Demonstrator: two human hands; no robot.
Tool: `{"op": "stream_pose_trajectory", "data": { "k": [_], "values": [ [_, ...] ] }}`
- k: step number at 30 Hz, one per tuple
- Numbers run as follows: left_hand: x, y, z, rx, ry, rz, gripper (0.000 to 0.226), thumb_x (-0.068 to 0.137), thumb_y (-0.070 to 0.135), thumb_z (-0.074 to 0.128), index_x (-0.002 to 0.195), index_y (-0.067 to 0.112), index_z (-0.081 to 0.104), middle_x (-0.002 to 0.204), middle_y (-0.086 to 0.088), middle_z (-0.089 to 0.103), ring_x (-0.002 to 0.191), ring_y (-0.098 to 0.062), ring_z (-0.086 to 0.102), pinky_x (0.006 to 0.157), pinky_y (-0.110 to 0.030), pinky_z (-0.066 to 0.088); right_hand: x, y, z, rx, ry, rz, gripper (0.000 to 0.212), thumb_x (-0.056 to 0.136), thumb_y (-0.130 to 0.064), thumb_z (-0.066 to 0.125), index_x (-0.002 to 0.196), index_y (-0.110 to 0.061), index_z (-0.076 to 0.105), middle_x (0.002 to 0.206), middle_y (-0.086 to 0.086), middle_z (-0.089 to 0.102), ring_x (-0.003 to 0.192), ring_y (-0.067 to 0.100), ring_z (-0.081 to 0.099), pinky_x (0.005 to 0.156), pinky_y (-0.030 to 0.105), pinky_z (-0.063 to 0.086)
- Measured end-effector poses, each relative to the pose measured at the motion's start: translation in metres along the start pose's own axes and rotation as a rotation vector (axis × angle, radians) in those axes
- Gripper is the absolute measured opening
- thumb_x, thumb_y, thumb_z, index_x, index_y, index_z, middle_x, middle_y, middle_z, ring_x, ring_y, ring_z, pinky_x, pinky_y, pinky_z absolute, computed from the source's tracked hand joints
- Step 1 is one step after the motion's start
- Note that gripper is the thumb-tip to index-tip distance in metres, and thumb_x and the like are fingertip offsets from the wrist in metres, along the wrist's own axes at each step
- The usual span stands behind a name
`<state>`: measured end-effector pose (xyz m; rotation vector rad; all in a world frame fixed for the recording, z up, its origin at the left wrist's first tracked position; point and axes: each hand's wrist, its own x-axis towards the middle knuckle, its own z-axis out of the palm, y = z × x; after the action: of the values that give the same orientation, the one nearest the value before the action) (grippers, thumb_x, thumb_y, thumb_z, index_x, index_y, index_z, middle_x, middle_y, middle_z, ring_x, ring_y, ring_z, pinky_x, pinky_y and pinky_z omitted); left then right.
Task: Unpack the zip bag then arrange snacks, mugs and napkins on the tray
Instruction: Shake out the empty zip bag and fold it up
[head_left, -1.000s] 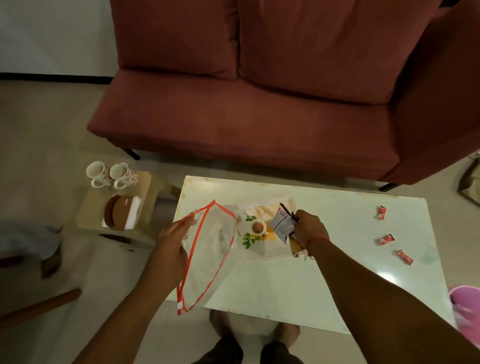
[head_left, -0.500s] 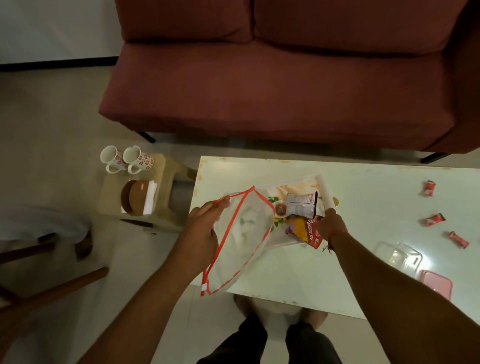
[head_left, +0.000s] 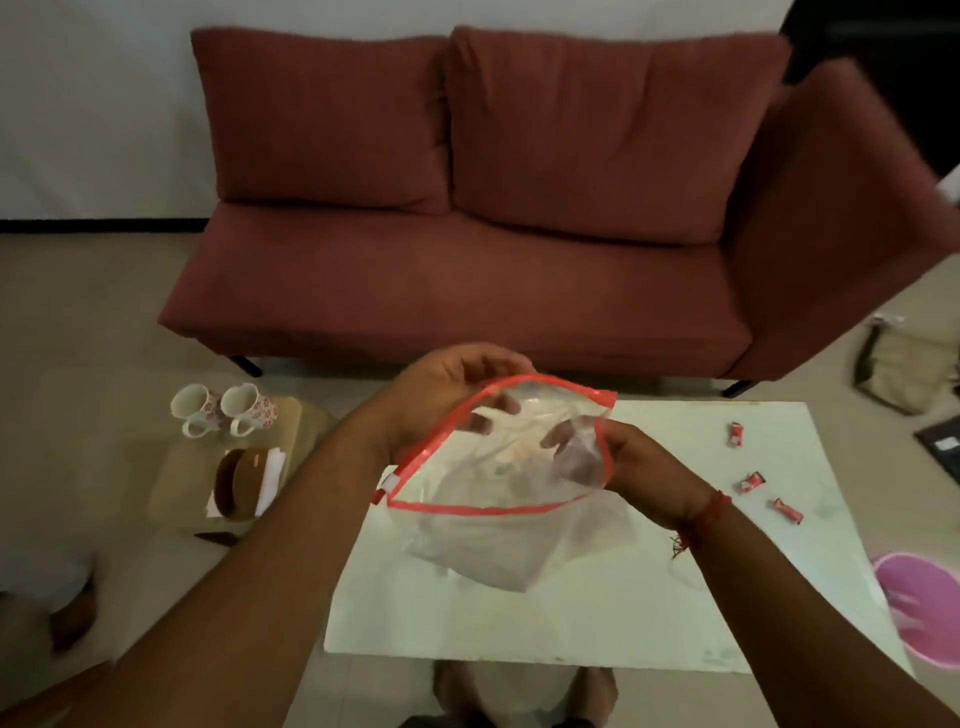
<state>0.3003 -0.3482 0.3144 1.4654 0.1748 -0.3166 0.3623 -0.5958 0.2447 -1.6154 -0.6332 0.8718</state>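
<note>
Dim living room: a dark red two-seat fabric sofa stands behind a low white rectangular table, and that table is the landmark for what follows. Above its near-left part hangs a clear plastic zip bag with a red-orange seal strip, held off the surface, mouth gaping toward the camera, long axis running left to right between both hands. Left hand pinches the far-left lip of the mouth, fingers curled over the strip; right hand pinches the right lip, fingers seen through the plastic. Bag looks empty, though the film blurs whatever lies under it. Half a second earlier only the left hand held the bag, while the right set snack packets down on a flowered tray on the table; that tray and those packets are now hidden behind the bag. Off the table's left edge, a small beige stool carries two white flower-printed mugs and white napkins, nearer the left hand. Three small red wrapped sweets lie toward the table's right edge.
</note>
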Motion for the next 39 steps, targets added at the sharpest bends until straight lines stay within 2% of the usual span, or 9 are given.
{"op": "stream_pose_trajectory", "data": {
  "k": [4, 9, 12, 16, 21, 24, 28, 33, 39],
  "values": [
    [0.002, -0.006, -0.025, -0.707, 0.128, 0.101, 0.049, 0.082, 0.027, 0.066, 0.129, 0.017, 0.058, 0.135, -0.017, 0.059, 0.112, -0.036, 0.065, 0.087, -0.047, 0.057, -0.009, -0.019, 0.011, 0.224, 0.302, -0.061, 0.028, 0.081, -0.031, 0.075, 0.105, -0.017, 0.070, 0.099, 0.008, 0.074, 0.091, 0.025, 0.070, 0.082, 0.039, 0.057],
    [-0.017, -0.054, -0.035, -0.995, -0.009, 0.045, 0.079, 0.085, 0.057, 0.059, 0.148, 0.013, 0.039, 0.150, -0.021, 0.043, 0.136, -0.040, 0.044, 0.110, -0.062, 0.031, -0.008, -0.041, 0.031, 0.465, 0.460, -0.079, 0.025, 0.088, -0.031, 0.070, 0.100, -0.009, 0.068, 0.073, 0.005, 0.060, 0.068, 0.015, 0.061, 0.080, 0.046, 0.058],
    [-0.025, -0.059, -0.022, -0.907, -0.050, 0.052, 0.091, 0.079, 0.077, 0.049, 0.146, 0.015, 0.045, 0.151, -0.017, 0.044, 0.138, -0.039, 0.041, 0.115, -0.063, 0.024, -0.006, -0.051, 0.040, 0.544, 0.541, -0.085, 0.015, 0.097, -0.025, 0.059, 0.088, -0.015, 0.066, 0.071, 0.005, 0.059, 0.064, 0.016, 0.061, 0.082, 0.052, 0.057],
    [-0.034, -0.041, -0.007, -0.557, 0.106, 0.038, 0.095, 0.064, 0.086, 0.050, 0.128, 0.016, 0.064, 0.129, -0.014, 0.065, 0.117, -0.037, 0.063, 0.096, -0.054, 0.052, -0.009, -0.059, 0.044, 0.542, 0.685, -0.065, 0.016, 0.101, -0.023, 0.054, 0.095, -0.015, 0.067, 0.077, 0.007, 0.060, 0.071, 0.021, 0.063, 0.076, 0.049, 0.059],
    [-0.033, -0.028, 0.006, -0.124, 0.343, 0.065, 0.013, 0.093, 0.024, 0.065, 0.099, 0.013, 0.068, 0.093, -0.010, 0.072, 0.070, -0.019, 0.071, 0.065, -0.037, 0.060, -0.023, -0.067, 0.035, 0.469, 0.826, -0.045, 0.022, 0.104, -0.023, 0.047, 0.100, -0.015, 0.067, 0.070, 0.004, 0.065, 0.061, 0.022, 0.068, 0.063, 0.040, 0.059],
    [-0.027, -0.023, 0.012, -0.044, 0.532, 0.125, 0.011, 0.096, 0.019, 0.061, 0.088, 0.012, 0.066, 0.066, -0.001, 0.064, 0.050, -0.009, 0.059, 0.051, -0.029, 0.056, -0.032, -0.073, 0.019, 0.370, 0.871, -0.023, 0.025, 0.105, -0.024, 0.045, 0.097, -0.010, 0.065, 0.064, 0.005, 0.067, 0.053, 0.023, 0.065, 0.054, 0.035, 0.058],
    [-0.019, -0.009, 0.035, -0.029, 0.629, 0.203, 0.020, 0.098, 0.026, 0.057, 0.085, 0.018, 0.068, 0.060, 0.005, 0.065, 0.052, -0.006, 0.060, 0.050, -0.032, 0.058, -0.048, -0.073, -0.008, 0.239, 0.903, -0.034, 0.024, 0.101, -0.027, 0.053, 0.099, -0.008, 0.067, 0.065, -0.001, 0.066, 0.061, 0.014, 0.063, 0.062, 0.042, 0.062],
    [-0.009, 0.008, 0.075, -0.067, 0.686, 0.244, 0.028, 0.101, 0.032, 0.050, 0.087, 0.020, 0.071, 0.068, 0.001, 0.069, 0.059, -0.009, 0.065, 0.052, -0.028, 0.057, -0.085, -0.072, -0.056, 0.299, 0.457, -0.064, 0.027, 0.090, -0.012, 0.069, 0.115, -0.021, 0.067, 0.110, 0.011, 0.073, 0.094, 0.026, 0.072, 0.079, 0.043, 0.059],
    [0.007, 0.020, 0.125, 0.044, 0.666, 0.293, 0.019, 0.100, 0.025, 0.052, 0.096, 0.023, 0.070, 0.078, -0.002, 0.071, 0.068, -0.018, 0.068, 0.062, -0.038, 0.060, -0.118, -0.069, -0.121, 0.272, 0.536, -0.111, 0.027, 0.092, -0.002, 0.062, 0.108, -0.022, 0.072, 0.087, 0.007, 0.073, 0.073, 0.021, 0.069, 0.069, 0.041, 0.059]
  ]
}}
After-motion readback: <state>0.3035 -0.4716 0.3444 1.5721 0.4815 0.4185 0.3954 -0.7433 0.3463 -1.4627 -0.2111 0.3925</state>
